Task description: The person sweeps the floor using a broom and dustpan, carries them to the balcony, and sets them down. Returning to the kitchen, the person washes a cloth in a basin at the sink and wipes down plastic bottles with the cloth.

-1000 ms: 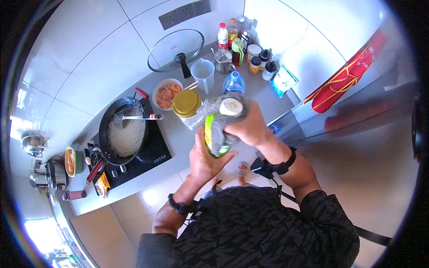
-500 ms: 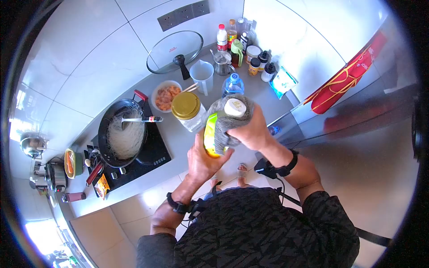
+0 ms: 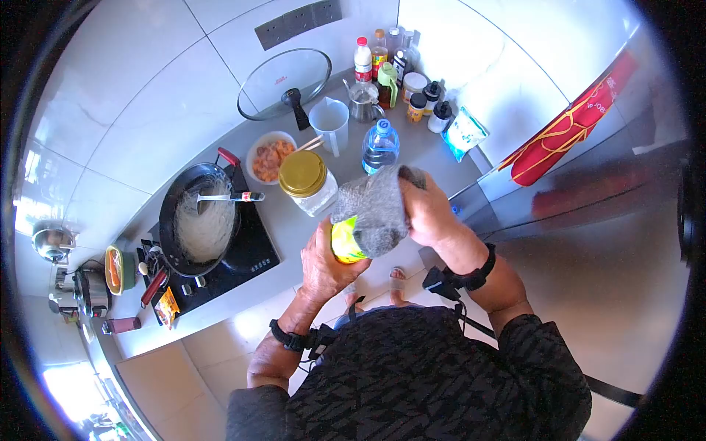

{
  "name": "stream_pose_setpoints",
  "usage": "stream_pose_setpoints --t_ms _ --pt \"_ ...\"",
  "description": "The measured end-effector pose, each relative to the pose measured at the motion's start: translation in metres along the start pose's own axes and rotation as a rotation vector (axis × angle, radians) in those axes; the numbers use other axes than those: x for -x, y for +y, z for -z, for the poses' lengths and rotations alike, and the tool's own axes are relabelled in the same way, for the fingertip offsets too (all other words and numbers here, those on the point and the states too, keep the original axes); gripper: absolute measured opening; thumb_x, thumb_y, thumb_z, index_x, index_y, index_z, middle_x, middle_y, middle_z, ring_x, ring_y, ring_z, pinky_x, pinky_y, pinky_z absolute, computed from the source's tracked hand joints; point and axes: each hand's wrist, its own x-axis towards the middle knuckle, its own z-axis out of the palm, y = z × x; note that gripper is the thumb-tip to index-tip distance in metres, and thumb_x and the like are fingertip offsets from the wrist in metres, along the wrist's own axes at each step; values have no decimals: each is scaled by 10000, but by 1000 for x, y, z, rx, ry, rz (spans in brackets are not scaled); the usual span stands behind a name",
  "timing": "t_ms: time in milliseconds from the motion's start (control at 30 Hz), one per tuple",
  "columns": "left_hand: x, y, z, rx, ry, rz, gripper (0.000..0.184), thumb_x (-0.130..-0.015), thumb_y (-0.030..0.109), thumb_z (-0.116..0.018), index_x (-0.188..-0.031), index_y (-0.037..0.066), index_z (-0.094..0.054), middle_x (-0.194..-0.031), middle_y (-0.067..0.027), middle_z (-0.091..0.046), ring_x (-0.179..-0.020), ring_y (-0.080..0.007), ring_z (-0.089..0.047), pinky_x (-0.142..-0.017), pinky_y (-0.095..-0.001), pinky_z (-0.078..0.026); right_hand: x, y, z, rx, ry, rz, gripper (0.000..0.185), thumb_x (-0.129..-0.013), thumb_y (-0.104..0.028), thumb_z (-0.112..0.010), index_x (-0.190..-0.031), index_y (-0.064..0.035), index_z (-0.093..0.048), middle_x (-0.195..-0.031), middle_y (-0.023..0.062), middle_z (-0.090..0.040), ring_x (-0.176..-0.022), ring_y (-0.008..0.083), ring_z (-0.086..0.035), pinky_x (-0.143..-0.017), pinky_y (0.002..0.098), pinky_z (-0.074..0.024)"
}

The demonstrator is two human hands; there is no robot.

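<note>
My left hand (image 3: 325, 263) is wrapped around the lower part of a bottle (image 3: 344, 241) with a bright yellow-green label. A grey cloth (image 3: 376, 207) drapes over the bottle's upper part and hides its cap. The cloth's right side is gripped by my right hand (image 3: 432, 212), fingers closed on it. Just left of the bottle stands a jar (image 3: 316, 197) with a gold lid. Behind the cloth is a clear bottle with a blue cap (image 3: 380, 151).
A pan (image 3: 198, 220) of pale noodles with a spatula (image 3: 228, 197) in it sits on the black cooktop (image 3: 254, 246). A bowl of meat pieces (image 3: 271, 156), a measuring jug (image 3: 329, 125) and a glass lid (image 3: 283, 81) are behind. Several seasoning bottles line the back corner.
The bottle's white cap was showing before, and the grey cloth now covers it. My right hand has shifted a little to the right with the cloth.
</note>
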Motion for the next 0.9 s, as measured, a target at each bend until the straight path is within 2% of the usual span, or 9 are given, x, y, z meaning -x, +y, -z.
stream_pose_setpoints --t_ms 133,233,367,467,500,633,733,833,900 --pt "2 0 7 46 -150 74 811 -632 332 -873 -1215 -2 -417 -988 -201 -646 -919 -359 -668 -796 -429 -543 5 -1 19 -33 -254 -5 262 -936 -158 -588 -1138 8 -611 -1081 93 -665 -988 170 -638 -880 328 -511" --pt "2 11 12 165 -188 38 777 -639 333 -870 -1182 9 -418 -997 -194 -652 -927 -341 -675 -820 -417 -546 17 -21 4 174 -322 -35 277 -905 -148 -647 -1148 -21 -606 -1027 33 -665 -951 116 -610 -867 295 -494" --pt "1 18 18 246 -374 -11 803 -637 327 -871 -1224 0 -431 -1065 -177 -659 -954 -291 -677 -873 -402 -534 15 -13 11 564 -352 299 602 -649 -142 -875 -1169 -37 -589 -1089 71 -660 -990 135 -604 -911 327 -482" --pt "-2 20 28 417 -576 -42 790 -657 293 -875 -1275 6 -475 -1134 -121 -659 -1019 -231 -644 -944 -374 -496 13 -19 30 425 -533 238 705 -588 -173 -910 -1191 -29 -574 -1107 82 -652 -1019 148 -599 -945 337 -464" --pt "-2 18 32 506 -738 -23 762 -673 296 -869 -1269 9 -489 -1135 -111 -658 -1029 -227 -635 -954 -366 -487 13 -24 33 358 -633 209 712 -589 -175 -911 -1196 -27 -570 -1116 77 -648 -1030 150 -595 -954 339 -459" --pt "-13 9 28 657 -1485 180 633 -742 379 -823 -1209 27 -579 -1115 -87 -663 -1026 -213 -615 -969 -343 -464 40 -17 32 193 -308 -77 672 -633 -151 -885 -1208 -34 -559 -1167 62 -621 -1095 170 -566 -992 353 -434" --pt "-8 17 33 346 -1034 322 691 -664 404 -857 -1179 21 -599 -1051 -118 -683 -986 -228 -644 -898 -360 -499 18 -3 34 252 -262 51 496 -694 -95 -814 -1136 -22 -602 -1092 55 -653 -1021 152 -607 -949 343 -469" --pt "-3 25 14 159 -320 111 733 -696 368 -836 -1223 11 -472 -967 -167 -696 -924 -258 -691 -807 -377 -547 7 -13 7 504 -41 203 303 -728 -20 -717 -1024 -14 -654 -967 33 -687 -899 138 -640 -892 320 -502" --pt "-3 23 -2 -58 -69 59 753 -683 343 -844 -1215 10 -428 -960 -189 -692 -917 -290 -694 -795 -387 -553 1 -10 -16 509 21 279 173 -765 8 -616 -925 -7 -680 -865 26 -691 -801 124 -636 -801 294 -511"
